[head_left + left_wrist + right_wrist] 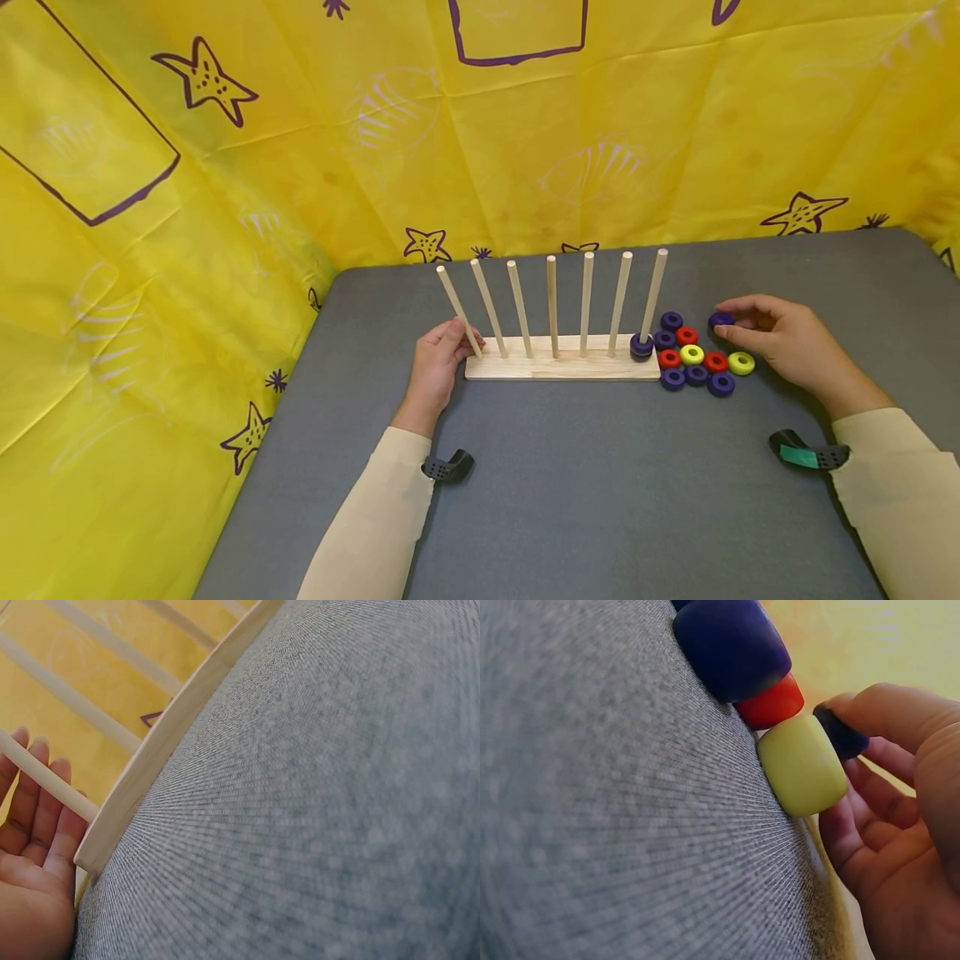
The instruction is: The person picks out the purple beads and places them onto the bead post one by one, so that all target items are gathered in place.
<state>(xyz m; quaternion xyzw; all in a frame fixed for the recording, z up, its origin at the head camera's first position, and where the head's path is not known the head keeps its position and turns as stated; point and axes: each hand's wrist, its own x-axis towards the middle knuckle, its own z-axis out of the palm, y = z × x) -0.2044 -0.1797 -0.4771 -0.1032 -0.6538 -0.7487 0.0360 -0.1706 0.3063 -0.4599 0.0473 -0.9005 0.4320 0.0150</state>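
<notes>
A wooden peg rack (pixel 555 367) stands on the table, with several upright pegs along its base. Dark blue rings (pixel 641 347) sit low on its rightmost peg. My left hand (pixel 444 354) is at the rack's left end, thumb beside the leftmost peg (pixel 49 776). In the left wrist view its fingers (pixel 46 814) extend loosely behind that peg. Between thumb and fingers, my right hand (pixel 783 337) pinches a dark blue ring (pixel 841 733), just beyond the loose rings. A yellow ring (pixel 802 766) stands close to this hand in the right wrist view.
Right of the rack, several loose rings lie grouped on the grey table (pixel 570 483): blue (pixel 721 384), red (pixel 716 362) and yellow (pixel 742 363). A yellow patterned cloth (pixel 495 150) hangs behind and to the left. Dark bands (pixel 810 454) circle both wrists.
</notes>
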